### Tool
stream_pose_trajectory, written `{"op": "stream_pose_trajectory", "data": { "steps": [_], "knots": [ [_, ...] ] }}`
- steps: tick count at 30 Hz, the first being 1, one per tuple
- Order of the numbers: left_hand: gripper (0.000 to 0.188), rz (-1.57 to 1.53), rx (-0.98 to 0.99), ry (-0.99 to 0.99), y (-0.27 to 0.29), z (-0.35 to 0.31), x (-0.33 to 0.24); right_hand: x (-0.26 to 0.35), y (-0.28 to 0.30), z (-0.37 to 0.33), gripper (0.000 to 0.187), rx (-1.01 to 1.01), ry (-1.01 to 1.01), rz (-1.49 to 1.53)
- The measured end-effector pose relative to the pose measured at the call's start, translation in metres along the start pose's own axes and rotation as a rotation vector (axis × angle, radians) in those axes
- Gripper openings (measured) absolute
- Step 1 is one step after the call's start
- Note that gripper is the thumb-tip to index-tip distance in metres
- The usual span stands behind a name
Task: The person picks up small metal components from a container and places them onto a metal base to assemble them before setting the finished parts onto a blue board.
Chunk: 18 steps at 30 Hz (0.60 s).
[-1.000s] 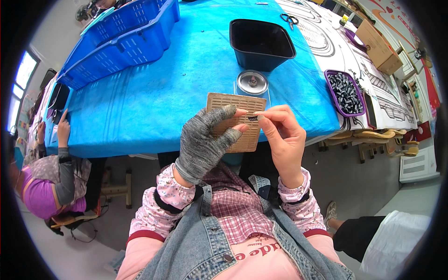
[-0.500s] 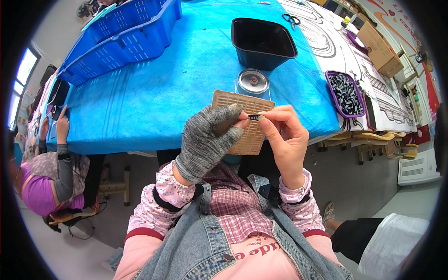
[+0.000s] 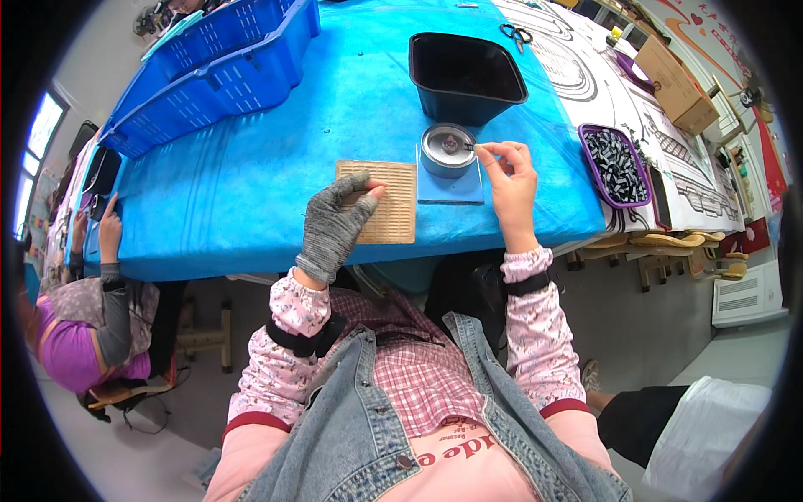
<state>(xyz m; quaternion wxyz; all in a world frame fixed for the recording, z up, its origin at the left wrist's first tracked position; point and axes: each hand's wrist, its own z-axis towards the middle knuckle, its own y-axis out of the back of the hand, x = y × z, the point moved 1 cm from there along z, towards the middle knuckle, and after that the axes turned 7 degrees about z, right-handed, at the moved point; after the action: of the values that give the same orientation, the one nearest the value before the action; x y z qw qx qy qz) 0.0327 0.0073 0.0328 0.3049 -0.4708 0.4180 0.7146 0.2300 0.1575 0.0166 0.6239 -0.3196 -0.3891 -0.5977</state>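
My left hand, in a grey glove with bare fingertips, curls at the left side of a brown ribbed board and appears to hold it; the fingers beneath are hidden. My right hand is bare. Its thumb and forefinger pinch a small dark toothed piece at the right rim of a round grey dish. Inside the dish is a shiny surface with a small reddish-brown spot in the middle. The dish stands on a blue square base.
Behind the dish stands a black tub. Blue crates are at the far left, scissors at the back. A purple basket of small dark and grey pieces stands right. Another person's hand is at the left table edge.
My hands have parted. The right one has carried the small dark piece forward to the dish. My left hand has let go of that piece and shifted left, the board with it.
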Motion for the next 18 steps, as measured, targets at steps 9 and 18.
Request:
{"op": "stream_pose_trajectory", "data": {
  "steps": [9,18],
  "knots": [
    [0.023,0.021,0.015,0.077,0.009,0.006,0.037,-0.029,-0.011,0.007,0.011,-0.004,-0.056,0.035],
    [0.02,0.048,0.012,0.108,0.009,0.006,0.035,-0.026,-0.012,0.008,0.013,0.004,-0.059,0.038]
  ]
}}
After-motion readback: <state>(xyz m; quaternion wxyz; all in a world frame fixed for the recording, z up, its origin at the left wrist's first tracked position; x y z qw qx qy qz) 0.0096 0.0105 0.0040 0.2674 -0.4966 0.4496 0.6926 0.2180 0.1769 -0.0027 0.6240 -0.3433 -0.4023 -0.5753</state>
